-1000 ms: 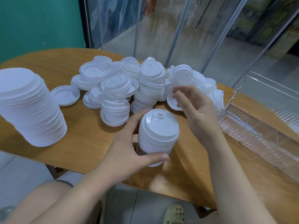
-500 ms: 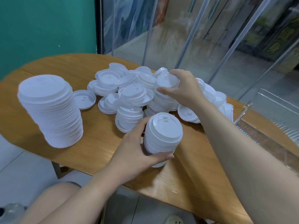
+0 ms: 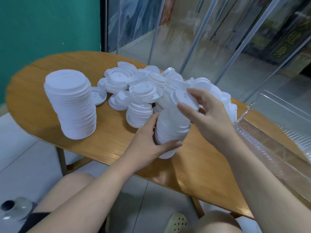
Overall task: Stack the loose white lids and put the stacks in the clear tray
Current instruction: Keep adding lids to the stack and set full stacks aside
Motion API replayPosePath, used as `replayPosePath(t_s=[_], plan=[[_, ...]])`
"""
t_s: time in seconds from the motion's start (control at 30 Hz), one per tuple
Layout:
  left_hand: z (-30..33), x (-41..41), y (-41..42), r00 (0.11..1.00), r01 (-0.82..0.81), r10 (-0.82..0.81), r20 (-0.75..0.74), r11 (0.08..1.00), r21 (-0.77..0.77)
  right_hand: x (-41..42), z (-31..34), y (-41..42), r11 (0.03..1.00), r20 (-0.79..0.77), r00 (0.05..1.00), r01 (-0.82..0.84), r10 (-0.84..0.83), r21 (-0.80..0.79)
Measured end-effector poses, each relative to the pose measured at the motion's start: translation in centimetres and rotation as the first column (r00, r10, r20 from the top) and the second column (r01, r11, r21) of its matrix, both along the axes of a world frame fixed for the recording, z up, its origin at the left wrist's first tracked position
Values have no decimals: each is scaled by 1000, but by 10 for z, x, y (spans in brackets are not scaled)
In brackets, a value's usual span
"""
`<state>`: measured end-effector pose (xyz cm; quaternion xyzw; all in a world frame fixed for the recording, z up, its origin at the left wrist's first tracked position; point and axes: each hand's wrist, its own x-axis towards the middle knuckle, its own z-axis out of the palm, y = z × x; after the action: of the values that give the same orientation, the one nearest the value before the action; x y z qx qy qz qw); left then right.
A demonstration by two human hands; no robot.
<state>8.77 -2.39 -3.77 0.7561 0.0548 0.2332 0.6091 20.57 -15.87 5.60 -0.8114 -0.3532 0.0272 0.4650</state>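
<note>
A tall stack of lids (image 3: 71, 106) is standing upright on the left part of the wooden desk (image 3: 33, 105), with a single lid (image 3: 98, 97) lying flat just beside it. Further right, a heap of loose lids (image 3: 139, 88) is spreading over the far middle of the desk. In front of the heap, the left hand (image 3: 148, 145) is gripping a short stack of lids (image 3: 171, 130), fingers and thumb curled round its side, holding it tilted above the desk. The right hand (image 3: 210, 118) is pinching one lid (image 3: 183, 98) between thumb and fingers, holding it right at the top of that short stack. At the far right, the clear tray (image 3: 269, 147) is sitting on the desk, near the hands.
</note>
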Motion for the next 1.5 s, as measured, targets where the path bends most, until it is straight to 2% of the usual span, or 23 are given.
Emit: replayPosePath(t_s=[0.33, 0.57, 0.9, 1.13, 1.3, 1.4, 1.5], plan=[[-5, 1, 0, 1000, 16, -15, -26, 1000, 23, -12, -11, -10, 983, 41, 998, -46, 55, -178], [-5, 0, 4, 999, 33, -31, -42, 998, 44, -16, -16, -10, 978, 95, 993, -47, 68, -205], [-5, 1, 4, 998, 43, -42, -38, 998, 37, -19, -20, -15, 975, 66, 996, -47, 63, -219], [-3, 1, 6, 999, 38, -37, -28, 998, 52, -18, -8, -16, 967, 87, 987, -111, 133, -228], [-4, 3, 7, 999, 21, -18, -36, 998, 64, 19, 15, 4, 991, 192, 981, 14, 11, -133], [-4, 3, 8, 999, 23, -20, -43, 998, 66, 60, 20, 25, 970, 205, 977, 100, -54, -220], [-3, 5, 8, 999, 29, -26, -44, 998, 63, 96, 20, 50, 915, 248, 967, 155, -63, -373]])
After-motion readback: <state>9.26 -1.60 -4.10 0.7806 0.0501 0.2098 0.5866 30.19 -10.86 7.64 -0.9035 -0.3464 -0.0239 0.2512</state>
